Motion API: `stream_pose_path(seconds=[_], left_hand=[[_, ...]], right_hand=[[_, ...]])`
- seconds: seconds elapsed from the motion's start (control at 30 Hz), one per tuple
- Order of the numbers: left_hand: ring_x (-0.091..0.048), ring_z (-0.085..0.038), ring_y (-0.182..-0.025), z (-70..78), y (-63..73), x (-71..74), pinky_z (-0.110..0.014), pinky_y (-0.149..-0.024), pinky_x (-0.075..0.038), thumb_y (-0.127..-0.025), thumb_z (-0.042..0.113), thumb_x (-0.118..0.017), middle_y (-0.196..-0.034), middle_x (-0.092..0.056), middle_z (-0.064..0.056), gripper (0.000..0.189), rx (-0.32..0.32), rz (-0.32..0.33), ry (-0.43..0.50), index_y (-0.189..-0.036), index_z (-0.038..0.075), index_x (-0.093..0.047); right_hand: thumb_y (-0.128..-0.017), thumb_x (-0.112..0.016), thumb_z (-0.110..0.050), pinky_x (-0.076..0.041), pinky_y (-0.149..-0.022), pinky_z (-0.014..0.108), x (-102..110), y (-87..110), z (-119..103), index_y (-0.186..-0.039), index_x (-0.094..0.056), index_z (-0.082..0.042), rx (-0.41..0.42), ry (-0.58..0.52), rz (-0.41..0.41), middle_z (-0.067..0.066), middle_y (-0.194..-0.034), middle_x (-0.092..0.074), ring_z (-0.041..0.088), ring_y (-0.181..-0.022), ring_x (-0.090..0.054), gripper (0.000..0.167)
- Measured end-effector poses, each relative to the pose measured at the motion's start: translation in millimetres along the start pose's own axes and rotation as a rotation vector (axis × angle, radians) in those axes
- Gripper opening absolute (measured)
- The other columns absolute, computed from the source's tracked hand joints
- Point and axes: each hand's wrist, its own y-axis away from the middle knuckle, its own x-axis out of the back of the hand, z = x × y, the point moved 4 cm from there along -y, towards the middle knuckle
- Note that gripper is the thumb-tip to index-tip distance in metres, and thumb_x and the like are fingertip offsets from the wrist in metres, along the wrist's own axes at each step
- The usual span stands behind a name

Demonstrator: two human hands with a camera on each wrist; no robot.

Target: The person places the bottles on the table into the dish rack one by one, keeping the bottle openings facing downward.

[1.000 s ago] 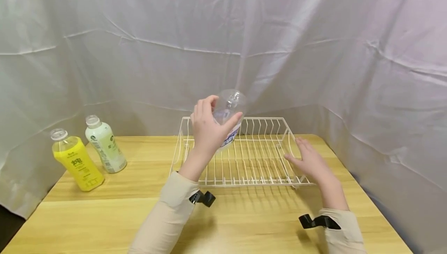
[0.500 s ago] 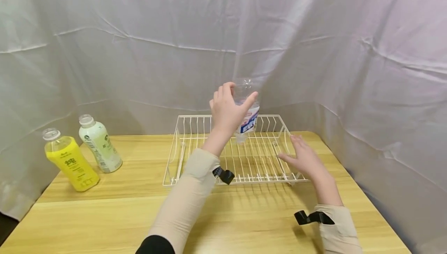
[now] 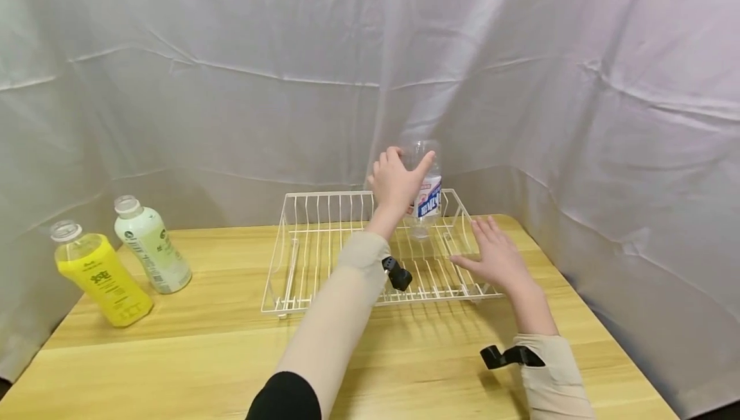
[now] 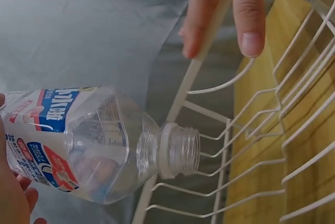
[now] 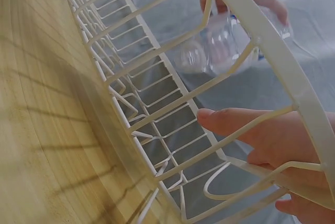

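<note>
My left hand (image 3: pixel 396 182) grips a clear plastic bottle (image 3: pixel 429 198) with a blue, white and red label. The bottle is upside down over the back right of a white wire dish rack (image 3: pixel 324 194). Its bare threaded neck (image 4: pixel 180 150), with no cap on it, points at the rack's wires in the left wrist view. At the rack's right end is my right hand (image 3: pixel 494 256), fingers straight and thumb spread toward the rack. In the right wrist view, its fingers (image 5: pixel 241 124) show behind the rack's side wires.
A yellow-labelled bottle (image 3: pixel 106 282) and a pale green bottle (image 3: pixel 153 246) stand at the left of the wooden table (image 3: pixel 191 368). Grey curtain (image 3: pixel 243 118) hangs behind the table and along its sides.
My left hand has moved right with the bottle, from over the rack's middle to its back right, and the bottle has turned more upright, neck down. My right hand stays at the rack's right end.
</note>
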Motion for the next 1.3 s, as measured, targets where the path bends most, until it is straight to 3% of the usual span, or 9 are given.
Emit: stream_pose_path(seconds=[0.33,0.47,0.6,0.73,1.0,1.3], left_hand=[[-0.054,-0.021,-0.103,-18.7,7.7,-27.6,-0.042,-0.092,-0.04,-0.079,0.082,-0.047,-0.111,-0.06,0.0,0.074,0.123,-0.086,0.002,-0.115,0.018,-0.053],[-0.054,-0.023,-0.106,-23.6,11.7,-36.5,-0.044,-0.093,-0.04,-0.079,0.081,-0.047,-0.113,-0.061,-0.003,0.076,0.143,-0.123,0.039,-0.117,0.016,-0.053],[-0.056,-0.025,-0.108,-33.5,13.3,-43.0,-0.046,-0.095,-0.04,-0.078,0.08,-0.05,-0.116,-0.062,-0.005,0.079,0.203,-0.15,0.073,-0.121,0.014,-0.054],[-0.058,-0.024,-0.108,-42.9,13.4,-44.9,-0.047,-0.096,-0.042,-0.078,0.081,-0.05,-0.116,-0.062,-0.005,0.079,0.238,-0.158,0.066,-0.121,0.014,-0.054],[-0.057,-0.024,-0.11,-42.6,11.0,-39.4,-0.049,-0.098,-0.041,-0.079,0.077,-0.053,-0.118,-0.061,-0.006,0.076,0.215,-0.133,0.087,-0.122,0.014,-0.054],[-0.055,-0.03,-0.125,-46.8,11.8,-41.9,-0.052,-0.105,-0.039,-0.085,0.073,-0.05,-0.136,-0.06,-0.009,0.078,0.248,-0.205,0.084,-0.138,0.015,-0.052]], right_hand=[[-0.088,-0.059,-0.059,-0.008,-0.119,0.06,1.9,6.3,1.7,-0.154,-0.013,0.002,-0.003,-0.009,-0.016,0.027,-0.159,-0.013,0.045,-0.149,-0.005,0.101],[-0.088,-0.059,-0.059,-0.009,-0.119,0.06,5.3,9.8,4.1,-0.154,-0.013,0.003,-0.003,-0.012,-0.011,0.027,-0.159,-0.015,0.045,-0.149,-0.007,0.101],[-0.088,-0.059,-0.059,-0.01,-0.12,0.059,5.8,10.6,4.0,-0.154,-0.014,0.003,0.01,-0.016,-0.01,0.025,-0.16,-0.014,0.044,-0.149,-0.01,0.101],[-0.088,-0.059,-0.061,-0.011,-0.119,0.059,4.9,11.5,2.9,-0.153,-0.014,0.003,0.017,-0.024,-0.016,0.024,-0.16,-0.014,0.044,-0.148,-0.012,0.102],[-0.088,-0.058,-0.061,-0.011,-0.119,0.06,7.5,11.2,2.5,-0.153,-0.015,0.004,0.024,-0.023,-0.022,0.024,-0.16,-0.013,0.045,-0.148,-0.012,0.101],[-0.088,-0.059,-0.059,-0.012,-0.118,0.061,9.0,11.1,4.1,-0.153,-0.015,0.003,0.022,-0.036,-0.023,0.024,-0.16,-0.014,0.045,-0.148,-0.013,0.1]])
